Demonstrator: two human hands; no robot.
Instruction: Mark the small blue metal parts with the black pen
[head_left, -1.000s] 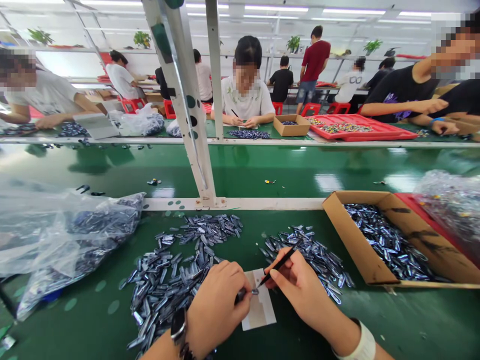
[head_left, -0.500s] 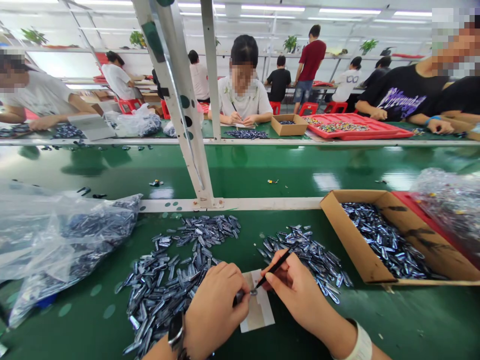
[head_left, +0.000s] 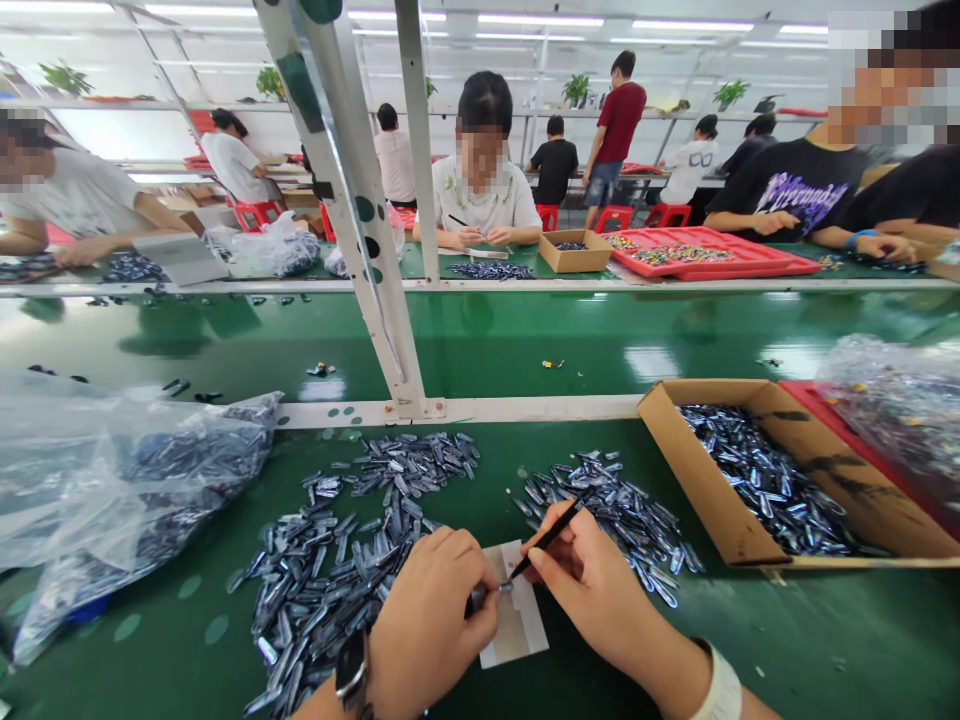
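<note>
My left hand [head_left: 442,610] is closed, thumb and finger pinching a small dark glossy plastic piece [head_left: 505,587] mostly hidden by the fingers. Black tweezers [head_left: 551,535] are gripped in my right hand [head_left: 592,580], their tip touching or very close to that piece. Beneath both lies a small white card [head_left: 517,635] with a tan strip, on the green table. A large pile of dark, elongated plastic pieces [head_left: 322,590] spreads beside my left hand. Beyond my right hand is a smaller pile of similar pieces [head_left: 622,515].
A cardboard box [head_left: 690,480] of the same pieces stands at right, beside a clear bag [head_left: 900,420] on a red tray. Another plastic bag [head_left: 142,500] lies left. A slanted white post [head_left: 367,220] rises before the green conveyor belt [head_left: 510,340]. Co-workers sit opposite.
Small scraps on the belt have shifted slightly right. The person opposite has lowered a thin tool to a flatter angle. My hands keep nearly the same pose at the card.
</note>
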